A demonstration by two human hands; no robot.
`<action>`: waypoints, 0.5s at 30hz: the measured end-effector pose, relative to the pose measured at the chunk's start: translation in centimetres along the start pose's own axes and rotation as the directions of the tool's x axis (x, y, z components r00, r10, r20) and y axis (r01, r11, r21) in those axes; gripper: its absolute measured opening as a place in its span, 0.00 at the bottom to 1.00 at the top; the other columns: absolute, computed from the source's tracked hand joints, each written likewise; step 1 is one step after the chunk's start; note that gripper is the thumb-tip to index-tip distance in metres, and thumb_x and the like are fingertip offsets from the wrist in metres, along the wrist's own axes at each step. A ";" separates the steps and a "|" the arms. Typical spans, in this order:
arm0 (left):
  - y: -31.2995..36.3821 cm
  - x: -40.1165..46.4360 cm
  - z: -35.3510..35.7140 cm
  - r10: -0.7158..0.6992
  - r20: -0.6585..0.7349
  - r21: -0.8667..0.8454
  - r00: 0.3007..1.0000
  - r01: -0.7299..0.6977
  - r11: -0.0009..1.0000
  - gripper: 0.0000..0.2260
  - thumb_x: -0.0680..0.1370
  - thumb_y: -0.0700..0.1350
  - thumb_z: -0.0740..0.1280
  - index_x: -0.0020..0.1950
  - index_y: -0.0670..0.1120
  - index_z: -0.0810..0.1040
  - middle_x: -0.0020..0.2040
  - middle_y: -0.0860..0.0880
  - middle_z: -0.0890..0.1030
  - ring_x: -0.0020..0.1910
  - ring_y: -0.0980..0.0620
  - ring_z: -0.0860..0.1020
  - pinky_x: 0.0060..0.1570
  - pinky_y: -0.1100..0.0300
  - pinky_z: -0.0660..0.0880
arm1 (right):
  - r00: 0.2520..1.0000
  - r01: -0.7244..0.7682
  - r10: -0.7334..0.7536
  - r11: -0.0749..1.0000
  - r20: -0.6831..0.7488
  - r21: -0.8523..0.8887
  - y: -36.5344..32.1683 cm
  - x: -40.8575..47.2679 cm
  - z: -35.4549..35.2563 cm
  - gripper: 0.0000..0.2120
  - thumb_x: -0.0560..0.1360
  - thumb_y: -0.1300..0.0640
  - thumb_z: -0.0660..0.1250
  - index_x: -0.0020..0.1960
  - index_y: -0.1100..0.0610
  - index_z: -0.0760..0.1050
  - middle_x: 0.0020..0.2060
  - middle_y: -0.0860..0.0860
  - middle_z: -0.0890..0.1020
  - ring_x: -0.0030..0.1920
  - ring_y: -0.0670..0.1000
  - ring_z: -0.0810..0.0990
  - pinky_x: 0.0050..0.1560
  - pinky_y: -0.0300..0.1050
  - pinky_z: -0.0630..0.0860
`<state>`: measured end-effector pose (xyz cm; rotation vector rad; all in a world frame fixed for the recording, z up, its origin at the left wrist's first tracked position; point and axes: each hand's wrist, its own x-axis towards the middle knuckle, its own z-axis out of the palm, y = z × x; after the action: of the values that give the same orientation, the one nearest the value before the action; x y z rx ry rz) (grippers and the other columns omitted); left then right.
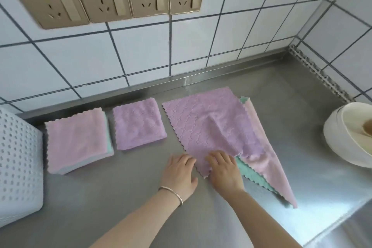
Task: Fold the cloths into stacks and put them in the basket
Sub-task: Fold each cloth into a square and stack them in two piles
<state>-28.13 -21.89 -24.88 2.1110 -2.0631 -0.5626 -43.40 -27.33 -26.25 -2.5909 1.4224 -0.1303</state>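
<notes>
counter [261,106]: smooth steel, a flat place for folding.
basket [20,157]: white plastic with holes, far left, just beside the stacks.
purple cloth [205,119]: soft, wavy edge, lies open over pink and green cloths, probably next to fold.
pink stack [76,139], purple stack [138,125]: neat squares, not yet in the basket.
right hand [223,169]: on the cloth's near corner; pinching or pressing, i cannot tell.
left hand [179,171]: fingers straight, flat at the cloth's edge.

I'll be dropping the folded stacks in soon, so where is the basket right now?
In the head view, the white perforated basket stands at the far left edge of the steel counter, just left of the pink-topped folded stack.
</notes>
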 end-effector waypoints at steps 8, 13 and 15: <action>3.1 3.4 0.8 0.026 -0.059 0.051 0.998 -0.023 0.998 0.13 0.61 0.51 0.71 0.43 0.52 0.77 0.38 0.54 0.80 0.36 0.51 0.80 0.34 0.61 0.76 | 0.954 0.107 -0.081 0.991 -0.290 0.075 1.9 2.1 -0.5 0.05 0.65 0.59 0.60 0.34 0.54 0.74 0.29 0.48 0.75 0.34 0.52 0.73 0.38 0.43 0.61; 3.1 5.8 -2.6 0.034 -0.252 0.097 0.967 -0.010 0.995 0.08 0.69 0.48 0.57 0.39 0.51 0.76 0.29 0.52 0.78 0.21 0.51 0.75 0.18 0.65 0.60 | 0.864 0.242 -0.183 0.968 -0.470 0.070 2.6 3.1 -2.5 0.07 0.66 0.62 0.60 0.43 0.54 0.69 0.32 0.49 0.76 0.38 0.51 0.67 0.40 0.42 0.61; 3.2 6.1 -4.3 0.077 -0.302 0.106 0.950 -0.047 0.993 0.04 0.66 0.42 0.62 0.39 0.49 0.74 0.27 0.51 0.78 0.18 0.49 0.74 0.16 0.65 0.57 | 0.894 0.142 -0.112 0.989 -0.434 0.037 4.4 3.7 -2.9 0.10 0.61 0.62 0.58 0.41 0.55 0.70 0.31 0.50 0.76 0.37 0.53 0.70 0.38 0.43 0.61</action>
<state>-29.67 -28.80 -20.76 2.0223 -2.0054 -0.1152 -45.50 -33.06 -24.36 -2.7058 1.3345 -0.8041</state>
